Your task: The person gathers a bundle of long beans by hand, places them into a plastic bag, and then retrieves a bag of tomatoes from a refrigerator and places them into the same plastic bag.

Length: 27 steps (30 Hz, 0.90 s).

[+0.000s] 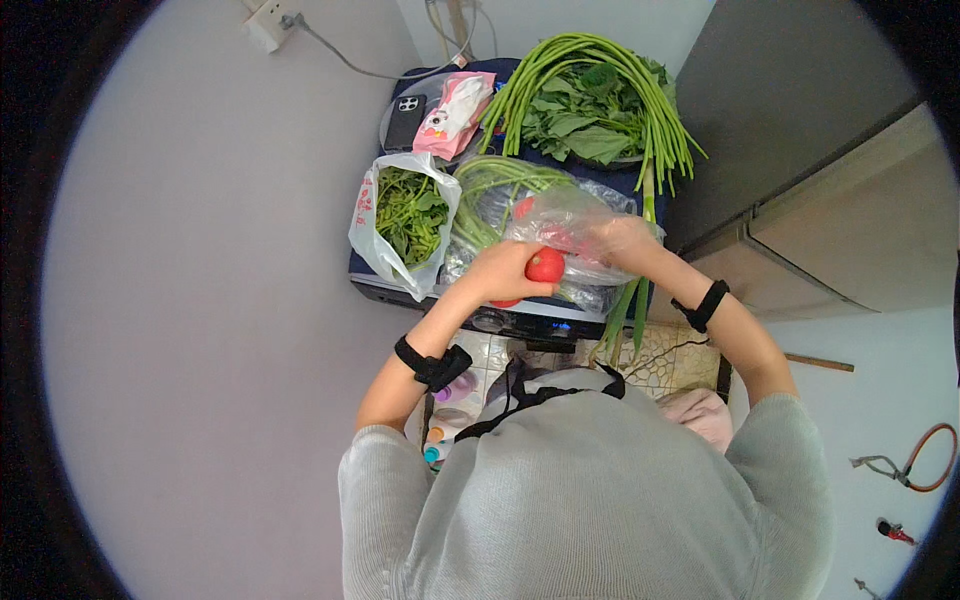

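My left hand (501,271) is closed around a red tomato (545,265). Just below that hand, part of another red tomato (507,303) shows at the machine's front edge. A clear plastic bag (574,206) with several red tomatoes in it is gripped by my right hand (628,238), whose fingers are partly hidden and blurred by the film. Beneath and behind the bag lie long green stalks (517,176) in clear plastic. A white plastic bag (364,232) of leafy greens (412,217) stands open to the left of my left hand.
Long green stalks (585,46) arch over leafy greens (592,112) at the back. A black phone (406,124) and a pink tissue pack (454,116) lie back left. All this rests on a dark-topped appliance (536,326) with a lit display. A grey refrigerator (787,112) stands right.
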Available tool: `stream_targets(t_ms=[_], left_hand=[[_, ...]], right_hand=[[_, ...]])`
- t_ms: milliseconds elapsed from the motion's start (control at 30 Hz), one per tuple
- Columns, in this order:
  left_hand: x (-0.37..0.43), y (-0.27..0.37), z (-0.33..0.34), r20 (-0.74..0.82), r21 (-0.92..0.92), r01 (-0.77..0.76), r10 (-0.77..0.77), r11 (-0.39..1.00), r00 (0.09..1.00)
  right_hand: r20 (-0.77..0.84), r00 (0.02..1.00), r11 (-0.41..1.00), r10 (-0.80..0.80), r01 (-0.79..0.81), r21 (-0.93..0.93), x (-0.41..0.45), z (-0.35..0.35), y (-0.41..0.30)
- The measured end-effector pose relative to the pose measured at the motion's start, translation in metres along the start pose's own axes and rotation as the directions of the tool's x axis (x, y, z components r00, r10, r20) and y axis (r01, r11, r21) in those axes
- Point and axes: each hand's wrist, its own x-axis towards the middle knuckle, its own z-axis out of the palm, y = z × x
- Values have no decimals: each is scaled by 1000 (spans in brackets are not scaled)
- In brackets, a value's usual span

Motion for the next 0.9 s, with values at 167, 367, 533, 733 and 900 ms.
stream_targets(t_ms=[167,367,533,733,900], left_hand=[[1,5,-23,-132,0,31,-31,1000,991],[1,24,-28,-6,-1,-40,40,999,999],[-3,19,-16,163,-36,-87,92,996,982],[1,22,-3,244,-20,-137,137,990,960],[6,15,0,225,-59,-154,163,986,961]], right_hand=[[33,997,996,-72,74,-41,6,-18,5],[56,996,996,-67,69,-51,17,-11,22],[145,956,966,-255,246,79,16,-33,15],[188,924,943,-334,329,56,-3,-64,-17],[184,949,966,-254,259,-2,-6,-65,-18]])
